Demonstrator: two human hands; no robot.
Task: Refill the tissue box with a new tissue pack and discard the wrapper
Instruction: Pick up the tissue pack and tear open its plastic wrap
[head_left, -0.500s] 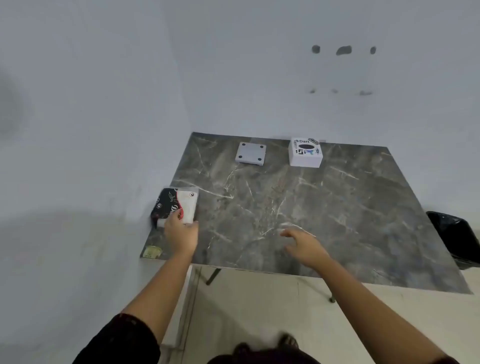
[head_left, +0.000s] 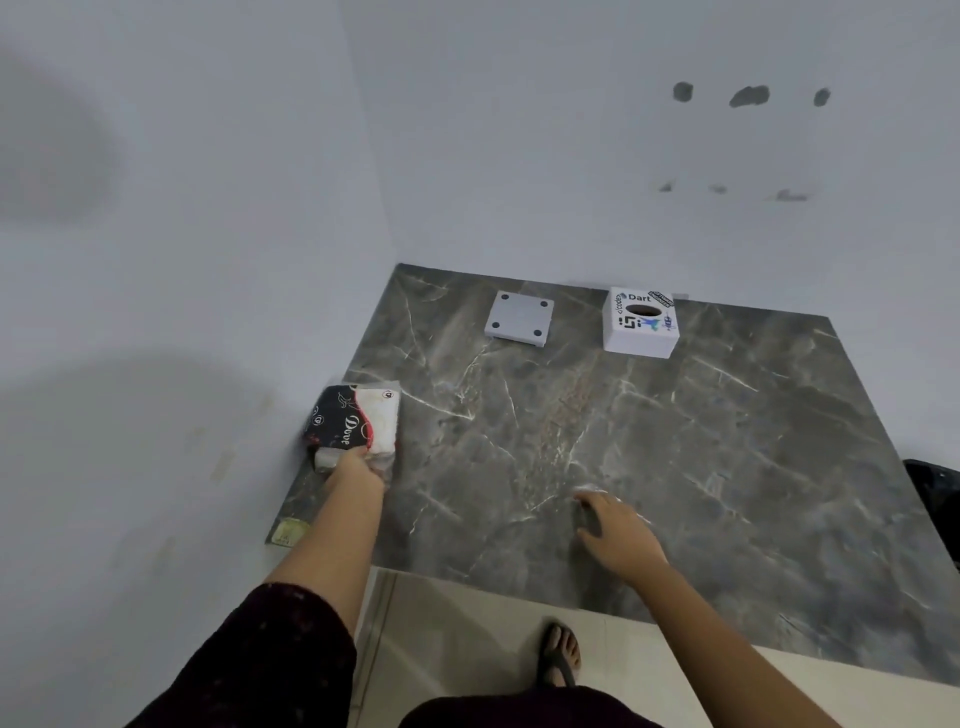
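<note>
Nearest, right hand (head_left: 615, 530) spread flat, empty, over grey veined marble counter (head_left: 727, 467). Left hand (head_left: 358, 470) gripping soft black-and-white tissue pack (head_left: 356, 423) at counter's left edge. Farther back, flat grey square plate (head_left: 519, 318) beside white cube tissue box (head_left: 640, 323), oval hole on top.

Dark maroon sleeve (head_left: 280, 654), faintly speckled perhaps; dark sandal (head_left: 560, 657).

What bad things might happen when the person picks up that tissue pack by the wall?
The tissue pack lies at the table's left edge, against the wall, and the left hand grips only its near end, so it might slip and drop. The tissue box and its base plate sit far back, a long reach. The right hand holds nothing.
</note>
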